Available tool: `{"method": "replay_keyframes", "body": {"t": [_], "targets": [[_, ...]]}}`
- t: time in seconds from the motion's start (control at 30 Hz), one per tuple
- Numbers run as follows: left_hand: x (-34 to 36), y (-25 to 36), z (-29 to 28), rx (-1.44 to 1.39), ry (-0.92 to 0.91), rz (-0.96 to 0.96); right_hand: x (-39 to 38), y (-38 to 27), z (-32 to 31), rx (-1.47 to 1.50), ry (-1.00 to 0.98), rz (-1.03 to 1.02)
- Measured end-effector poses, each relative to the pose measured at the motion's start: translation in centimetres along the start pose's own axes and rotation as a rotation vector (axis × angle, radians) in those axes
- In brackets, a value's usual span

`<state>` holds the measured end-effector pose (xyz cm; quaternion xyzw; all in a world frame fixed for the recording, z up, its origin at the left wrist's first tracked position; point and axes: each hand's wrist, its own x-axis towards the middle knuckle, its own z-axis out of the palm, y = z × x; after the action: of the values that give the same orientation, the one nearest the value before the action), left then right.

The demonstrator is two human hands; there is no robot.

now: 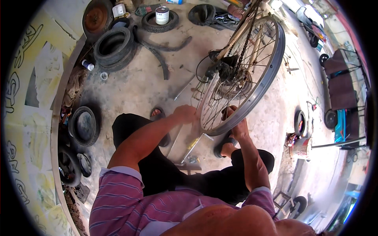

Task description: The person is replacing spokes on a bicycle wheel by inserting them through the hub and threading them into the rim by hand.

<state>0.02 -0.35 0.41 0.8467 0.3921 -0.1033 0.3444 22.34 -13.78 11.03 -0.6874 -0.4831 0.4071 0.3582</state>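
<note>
A bicycle wheel (278, 55) with a bare silver rim and thin spokes stands tilted before me, without a tyre. It is attached to a bicycle frame, with a chain (249, 37) and a dark hub mechanism (225, 69) beside it. At the rim's lower right, my right hand (239, 126) is closed round the rim, its fingers reaching through by the spokes. A small dark piece shows at those fingertips; its kind is unclear. My left hand (185, 114) is at the wheel's left side, close to the spokes. Its fingers are blurred and partly hidden.
Stacked tyres (113, 45), a tyre bearing a paint can (162, 15) and cut rubber strips (159, 59) lie at the far left. Another tyre (84, 126) is left of my knee. Below the wheel lies a hammer-like tool (188, 166). A small tyre (300, 122) stands right.
</note>
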Motion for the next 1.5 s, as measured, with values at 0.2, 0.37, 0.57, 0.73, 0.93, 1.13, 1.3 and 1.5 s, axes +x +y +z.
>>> {"method": "replay_keyframes", "body": {"t": [0.2,0.37,0.57,0.73,0.93,1.13,1.3,1.5], "targets": [[-0.3,0.1,-0.3,-0.012,-0.021,0.008,0.0,-0.2,-0.1,0.031,0.003,0.067],[-0.2,-0.1,0.0,-0.020,0.012,0.014,0.2,0.1,0.7,0.325,0.034,0.193],[0.0,-0.1,0.1,-0.006,0.027,0.023,-0.3,-1.5,1.5,0.296,0.042,0.113],[-0.3,0.0,-0.3,0.019,0.002,0.014,-0.5,-1.8,1.4,0.231,0.007,0.087],[-0.3,0.1,-0.2,0.005,0.026,0.031,-0.5,-1.9,1.4,0.170,0.010,0.091],[-0.1,0.0,-0.1,0.034,0.008,0.029,-0.3,-1.2,1.9,0.156,-0.001,0.095],[-0.3,0.2,-0.3,0.025,0.018,0.033,-0.1,-1.3,1.9,-0.005,-0.009,0.073],[-0.3,0.4,-0.5,0.019,-0.003,0.005,0.1,-0.6,1.7,-0.135,0.007,-0.015]]}}
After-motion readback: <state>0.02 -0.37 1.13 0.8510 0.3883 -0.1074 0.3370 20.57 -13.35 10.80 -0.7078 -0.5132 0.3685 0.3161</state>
